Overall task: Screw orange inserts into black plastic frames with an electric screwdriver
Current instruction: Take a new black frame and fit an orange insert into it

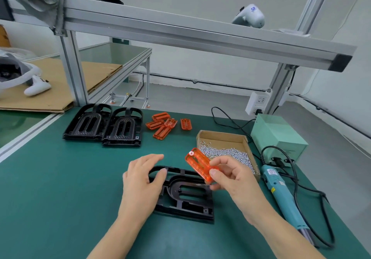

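Note:
A black plastic frame (186,196) lies flat on the green mat in front of me. My left hand (140,180) rests on its left end, fingers relaxed over the rounded loop. My right hand (234,176) pinches an orange insert (198,163) between thumb and fingers, holding it tilted just above the frame's right part. The teal electric screwdriver (281,190) lies on the mat to the right, untouched.
Two more black frames (104,125) and several loose orange inserts (164,124) lie at the back. A cardboard box of screws (226,150) sits right of centre, beside a pale green power unit (279,136) with cables. An aluminium beam (180,31) crosses overhead.

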Action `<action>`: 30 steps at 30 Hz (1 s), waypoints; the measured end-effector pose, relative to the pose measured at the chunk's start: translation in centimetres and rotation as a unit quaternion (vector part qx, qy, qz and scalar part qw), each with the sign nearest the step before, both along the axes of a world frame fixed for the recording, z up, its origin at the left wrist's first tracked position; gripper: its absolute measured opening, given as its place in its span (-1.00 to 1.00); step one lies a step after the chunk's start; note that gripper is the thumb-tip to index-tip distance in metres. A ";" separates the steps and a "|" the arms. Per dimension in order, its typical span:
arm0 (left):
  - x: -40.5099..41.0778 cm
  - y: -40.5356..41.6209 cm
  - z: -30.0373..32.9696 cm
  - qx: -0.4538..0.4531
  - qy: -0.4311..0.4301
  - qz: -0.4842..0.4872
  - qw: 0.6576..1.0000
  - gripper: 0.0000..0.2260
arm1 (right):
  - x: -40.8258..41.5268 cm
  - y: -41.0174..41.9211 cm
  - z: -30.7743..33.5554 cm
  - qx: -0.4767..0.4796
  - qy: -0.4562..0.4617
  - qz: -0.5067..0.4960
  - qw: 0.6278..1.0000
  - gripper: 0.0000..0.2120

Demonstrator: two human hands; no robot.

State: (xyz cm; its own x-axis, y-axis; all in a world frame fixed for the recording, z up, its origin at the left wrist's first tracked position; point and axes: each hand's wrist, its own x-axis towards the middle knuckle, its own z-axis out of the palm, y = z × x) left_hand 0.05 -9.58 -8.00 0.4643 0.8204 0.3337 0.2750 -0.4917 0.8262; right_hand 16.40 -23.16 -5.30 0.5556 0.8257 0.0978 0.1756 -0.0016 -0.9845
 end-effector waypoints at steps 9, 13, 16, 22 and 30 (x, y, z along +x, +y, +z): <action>0.8 -1.0 1.5 -0.071 -0.041 -0.169 0.982 -0.57 | -0.2 -0.6 0.5 -0.064 0.017 0.031 0.997 -0.84; 0.0 1.1 1.2 -0.053 0.022 -0.151 0.987 -0.56 | 0.7 -0.1 0.2 -0.117 0.022 0.026 0.993 -0.84; -0.5 2.1 1.1 -0.025 0.080 -0.155 0.984 -0.54 | 1.0 0.3 -0.3 -0.154 0.005 0.037 0.987 -0.84; 0.6 2.0 0.5 0.056 0.182 -0.219 0.957 -0.57 | 1.1 0.8 -1.2 -0.224 -0.140 0.040 0.964 -0.83; 2.0 1.7 -0.2 0.115 0.247 -0.206 0.940 -0.61 | 0.3 1.0 -2.1 -0.220 -0.222 0.000 0.950 -0.90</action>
State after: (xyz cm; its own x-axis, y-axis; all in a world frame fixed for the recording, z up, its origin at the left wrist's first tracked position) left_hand 2.00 -7.91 -8.17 0.8715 0.4701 0.1398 0.3449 -0.7901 0.5067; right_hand 16.73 -22.11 -7.36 0.5404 0.8408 -0.0316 0.5739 -0.3958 -0.7169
